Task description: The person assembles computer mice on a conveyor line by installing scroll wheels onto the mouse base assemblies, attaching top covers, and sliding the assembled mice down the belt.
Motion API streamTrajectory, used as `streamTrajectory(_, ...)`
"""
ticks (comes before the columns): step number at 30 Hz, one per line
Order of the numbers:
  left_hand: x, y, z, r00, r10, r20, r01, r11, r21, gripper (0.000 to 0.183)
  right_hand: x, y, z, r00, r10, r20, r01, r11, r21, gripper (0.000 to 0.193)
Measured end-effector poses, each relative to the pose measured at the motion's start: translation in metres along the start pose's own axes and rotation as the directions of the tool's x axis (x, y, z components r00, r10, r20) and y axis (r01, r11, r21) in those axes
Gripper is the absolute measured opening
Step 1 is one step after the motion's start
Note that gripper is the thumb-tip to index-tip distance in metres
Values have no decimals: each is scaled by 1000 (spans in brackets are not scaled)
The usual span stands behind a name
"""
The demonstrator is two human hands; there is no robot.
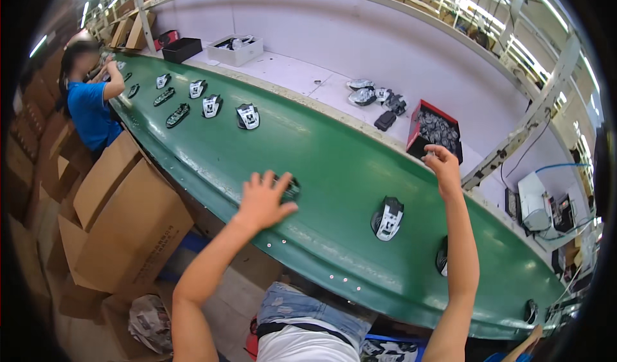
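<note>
Component [294,189], heading and long axis obscured, lies partly under the spread left hand [260,202]; right hand [443,163] narrowed, contents unclear.

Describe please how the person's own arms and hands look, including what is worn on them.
The left hand and right hand are both without gloves. Both forearms are bare: no sleeve, watch or bracelet shows on either. Fingernails and any small ring are too small to judge.
</note>
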State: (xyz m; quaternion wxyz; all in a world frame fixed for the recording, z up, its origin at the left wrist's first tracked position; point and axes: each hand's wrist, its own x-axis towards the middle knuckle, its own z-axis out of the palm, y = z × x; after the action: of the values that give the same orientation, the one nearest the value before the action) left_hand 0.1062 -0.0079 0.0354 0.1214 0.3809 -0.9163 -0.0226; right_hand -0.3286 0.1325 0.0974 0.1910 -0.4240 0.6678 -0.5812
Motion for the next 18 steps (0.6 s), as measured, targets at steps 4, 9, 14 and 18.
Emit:
streamTrajectory(4,-23,65,-6,956,265,130,-244,957,-155,86,-98,-41,28,982,68,174,-86,991,98,29)
streamTrajectory(9,-16,106,-9,895,321,310,-262,940,-218,74,-176,-26,44,933,204,298,-278,933,231,27)
streamTrajectory(14,-13,106,8,877,479,33,-439,828,-348,71,-204,-24,51,897,301,323,-365,918,156,25)
streamTrajectory(18,-13,122,4,723,689,52,-632,689,-355,96,-215,-31,52,879,251,406,-382,880,283,29)
